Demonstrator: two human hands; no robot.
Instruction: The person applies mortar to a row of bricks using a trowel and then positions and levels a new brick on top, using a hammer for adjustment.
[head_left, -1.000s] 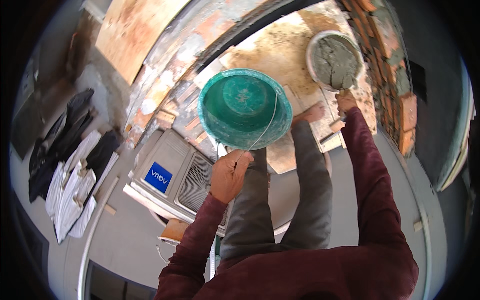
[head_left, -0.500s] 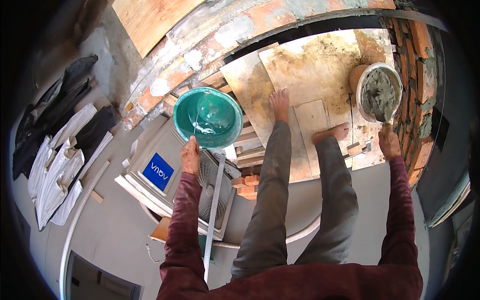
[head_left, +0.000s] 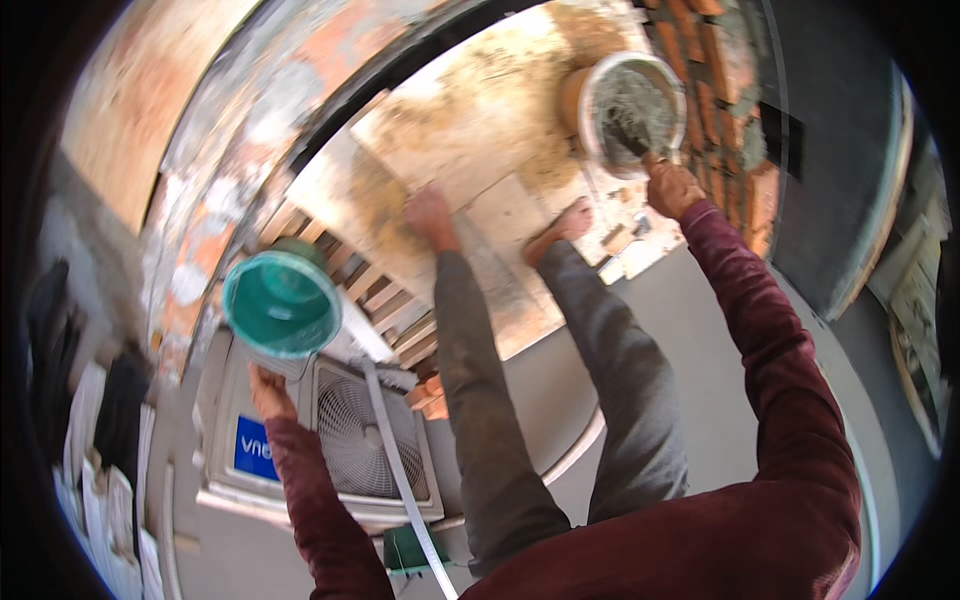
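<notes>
Mortar [head_left: 652, 95] is already in the pail [head_left: 572, 108], wet and grey, and from my remote place I judge that its preparing is mostly done. The pail stands on the boards [head_left: 450, 120], at upper right, just beside the brick wall [head_left: 735, 90]. My right hand [head_left: 673, 188] is closed around the handle of the trowel [head_left: 630, 138], whose blade goes into the mortar; so I judge that the handling of the mortar is not finished. How much of the whole work is left, I cannot tell.

My left hand [head_left: 268, 392] is close to the near rim of the green bucket [head_left: 283, 300]. Because of the blur, I cannot tell whether its fingers grasp the bucket or are free. This bucket is tilted, its mouth toward me, above the corner of the fan unit [head_left: 340, 430]. Inside it I see only green wall and bottom, no mortar.

Now I count. Containers to handle: two, one pail and one green bucket. Trowel: one. Hands: two, both in view. Bare feet [head_left: 430, 212]: two, on the boards. Fan unit: one, with one blue label [head_left: 254, 447]. Metal strip [head_left: 405, 472]: one, lying across the unit. Boards: at least three, judging by the seams. Slats [head_left: 368, 281]: several, exact number unclear. Wall bricks: many, too blurred for a sure count.
</notes>
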